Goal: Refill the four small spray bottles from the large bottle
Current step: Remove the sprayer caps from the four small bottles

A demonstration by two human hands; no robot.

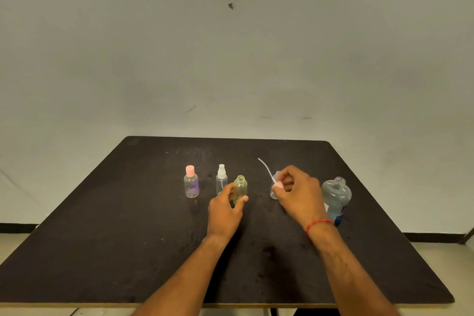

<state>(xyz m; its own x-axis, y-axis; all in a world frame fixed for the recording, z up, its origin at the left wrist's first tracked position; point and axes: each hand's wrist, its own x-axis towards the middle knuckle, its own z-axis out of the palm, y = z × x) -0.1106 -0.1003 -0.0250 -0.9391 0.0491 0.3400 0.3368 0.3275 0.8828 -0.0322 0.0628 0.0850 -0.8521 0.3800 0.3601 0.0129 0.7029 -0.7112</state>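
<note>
Single head-worn cam, wide-angle. Scene is viewed fwd and down across dark table (102,238) toward plain wall (230,46), by which upper half is filled. Table's near edge is seen at frame bottom, close below cam.

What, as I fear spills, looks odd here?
Nothing toppled. Dark blotches mark the table: wet or stained, unclear. The left hand grips an open yellow bottle; the right hand pinches a loose spray top.

Right hand (298,194) w/ pink spray top (278,184) hides most of a small clear bottle (273,194). Left hand (225,209) + yellow bottle (240,187) block the base of the spray bottle (221,179). Label on the big bottle (336,195) is too small to read, partly behind the wrist. Forearms cut off at bottom.
</note>
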